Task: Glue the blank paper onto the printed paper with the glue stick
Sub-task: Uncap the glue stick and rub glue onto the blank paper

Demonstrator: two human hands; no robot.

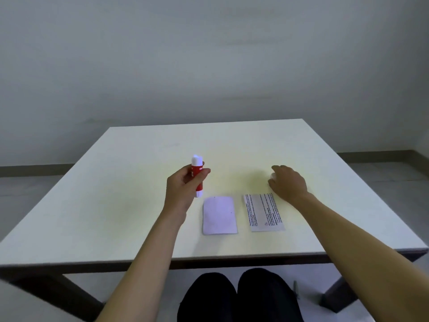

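Observation:
My left hand (183, 189) holds the red glue stick (197, 176) upright above the table, left of the papers, its white tip pointing up. The blank paper (219, 214) lies flat near the front edge, just right of and below that hand. Beside it on the right lies the printed paper (263, 212), with text lines along its sides. My right hand (287, 182) rests palm down on the table just beyond the printed paper's far right corner. Its fingers curl over a small white piece (273, 175) that looks like the glue stick's cap.
The white table (139, 205) stretches wide around the papers, with its front edge close below them. My knees in dark trousers (239, 296) sit under the front edge. A grey wall stands behind the table.

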